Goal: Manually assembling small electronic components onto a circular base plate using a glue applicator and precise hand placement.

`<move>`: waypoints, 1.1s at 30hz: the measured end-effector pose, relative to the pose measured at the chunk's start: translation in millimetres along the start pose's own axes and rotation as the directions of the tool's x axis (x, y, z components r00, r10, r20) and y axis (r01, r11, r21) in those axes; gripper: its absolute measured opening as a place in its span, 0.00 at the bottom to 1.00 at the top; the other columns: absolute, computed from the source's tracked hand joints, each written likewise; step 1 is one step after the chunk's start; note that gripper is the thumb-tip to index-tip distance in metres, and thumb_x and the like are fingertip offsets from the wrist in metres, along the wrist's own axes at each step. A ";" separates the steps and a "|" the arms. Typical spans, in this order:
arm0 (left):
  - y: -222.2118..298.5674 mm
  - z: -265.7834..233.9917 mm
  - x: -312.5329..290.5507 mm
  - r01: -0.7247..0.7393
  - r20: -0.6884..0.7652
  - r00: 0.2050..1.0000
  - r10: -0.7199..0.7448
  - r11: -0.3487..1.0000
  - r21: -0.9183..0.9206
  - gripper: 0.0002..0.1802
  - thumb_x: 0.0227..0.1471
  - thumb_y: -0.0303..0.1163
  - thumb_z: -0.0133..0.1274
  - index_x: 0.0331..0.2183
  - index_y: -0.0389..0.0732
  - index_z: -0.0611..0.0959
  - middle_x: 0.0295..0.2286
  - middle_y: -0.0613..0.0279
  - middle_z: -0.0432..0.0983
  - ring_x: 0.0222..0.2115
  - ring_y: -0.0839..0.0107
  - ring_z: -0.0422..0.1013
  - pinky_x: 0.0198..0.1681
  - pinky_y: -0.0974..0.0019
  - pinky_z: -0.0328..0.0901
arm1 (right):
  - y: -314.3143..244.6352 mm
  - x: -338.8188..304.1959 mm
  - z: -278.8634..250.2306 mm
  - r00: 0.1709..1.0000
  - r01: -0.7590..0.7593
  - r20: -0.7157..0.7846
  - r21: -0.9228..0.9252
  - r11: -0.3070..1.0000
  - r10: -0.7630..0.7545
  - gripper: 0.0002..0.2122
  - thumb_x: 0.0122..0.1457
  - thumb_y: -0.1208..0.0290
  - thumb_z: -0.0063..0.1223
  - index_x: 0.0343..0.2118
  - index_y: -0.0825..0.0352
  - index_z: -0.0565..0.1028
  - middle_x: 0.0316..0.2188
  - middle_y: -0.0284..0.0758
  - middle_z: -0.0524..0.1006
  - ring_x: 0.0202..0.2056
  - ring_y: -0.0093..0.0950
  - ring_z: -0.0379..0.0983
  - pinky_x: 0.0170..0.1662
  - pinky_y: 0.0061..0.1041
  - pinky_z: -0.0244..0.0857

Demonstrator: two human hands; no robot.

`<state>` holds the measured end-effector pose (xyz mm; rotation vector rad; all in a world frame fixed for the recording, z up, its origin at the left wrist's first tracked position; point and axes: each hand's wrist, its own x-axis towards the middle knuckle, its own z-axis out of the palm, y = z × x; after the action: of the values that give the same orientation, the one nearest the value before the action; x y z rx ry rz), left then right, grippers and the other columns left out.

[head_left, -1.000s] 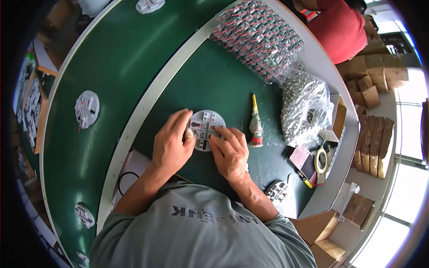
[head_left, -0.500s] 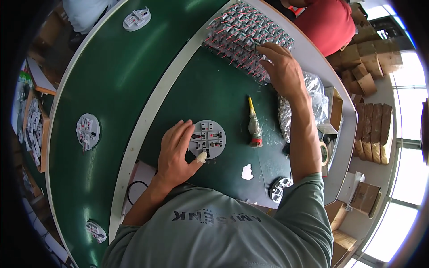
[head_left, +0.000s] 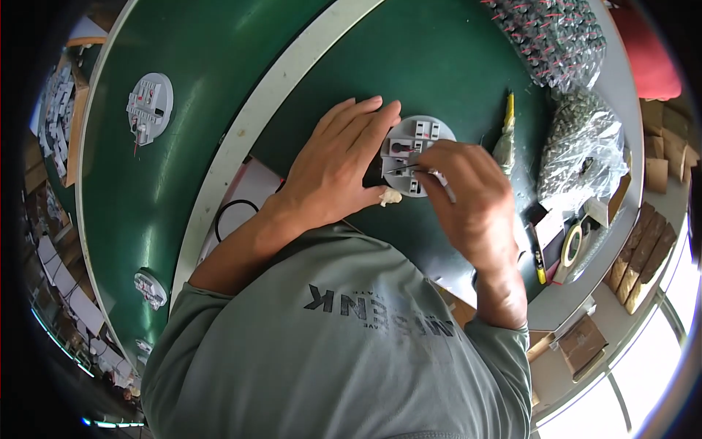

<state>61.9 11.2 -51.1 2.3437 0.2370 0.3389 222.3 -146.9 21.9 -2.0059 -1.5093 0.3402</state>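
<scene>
A round light-grey plastic base (head_left: 418,123) with raised blocks and small dark and red parts lies on the green worktop. Beside its left rim is my left hand (head_left: 329,168), fingers stretched out, with the index finger and thumb spread along the edge. A cream-coloured cover (head_left: 391,196) wraps the thumb tip. My right hand (head_left: 472,194) reaches over the base's right side with fingertips pinched together. A thin dark lead or wire shows at those fingertips, but the rest of what they hold is hidden.
A taped yellow-tipped tool (head_left: 506,139) lies right of the base. Beyond are red-wired parts (head_left: 552,36), a clear plastic bag of small parts (head_left: 581,150) and a tape roll (head_left: 572,245). Leftward, past a pale rail (head_left: 252,117), similar round bases (head_left: 150,110) rest on a green surface.
My right hand has come back from the red-wired parts to the round base, fingertips now pinched. My left hand stays at the base's left edge. The whole view has shifted.
</scene>
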 end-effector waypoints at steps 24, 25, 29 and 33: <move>-4.6 5.2 -4.6 -0.065 -0.048 0.997 0.067 0.997 0.029 0.58 0.37 0.29 0.78 0.68 0.35 0.67 0.54 0.48 0.77 0.61 0.53 0.71 0.71 0.46 0.60 | -1.9 -8.7 36.9 0.994 0.113 0.005 -0.030 0.993 -0.113 0.09 0.49 0.80 0.64 0.34 0.66 0.82 0.40 0.34 0.83 0.38 0.35 0.82 0.40 0.34 0.79; -4.8 5.4 -5.9 -0.064 -0.043 0.997 0.065 0.998 0.026 0.58 0.37 0.28 0.77 0.68 0.35 0.67 0.54 0.48 0.77 0.61 0.53 0.71 0.71 0.46 0.60 | -1.8 -8.9 38.3 0.993 0.117 -0.001 -0.035 0.993 -0.117 0.09 0.49 0.80 0.64 0.34 0.66 0.82 0.40 0.34 0.83 0.38 0.35 0.82 0.40 0.34 0.79; -5.4 9.0 -4.9 -0.074 -0.119 0.990 0.071 0.997 -0.018 0.60 0.34 0.23 0.76 0.69 0.37 0.68 0.56 0.52 0.78 0.60 0.52 0.72 0.69 0.45 0.63 | 0.7 -13.0 46.9 0.987 0.146 -0.062 -0.036 0.989 -0.148 0.08 0.49 0.81 0.65 0.33 0.65 0.83 0.41 0.34 0.84 0.38 0.36 0.83 0.41 0.34 0.80; -6.8 8.0 -4.7 -0.094 -0.070 0.993 0.096 0.995 0.043 0.61 0.36 0.31 0.79 0.69 0.35 0.66 0.56 0.46 0.76 0.61 0.51 0.71 0.71 0.48 0.61 | 0.1 -22.7 48.6 0.989 0.096 -0.118 0.012 0.995 -0.093 0.09 0.52 0.82 0.70 0.37 0.67 0.85 0.42 0.37 0.86 0.42 0.39 0.84 0.46 0.35 0.79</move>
<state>59.5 9.5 -62.3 2.3891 0.1685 0.4701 189.1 -153.3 -19.9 -1.8986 -1.5162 0.1933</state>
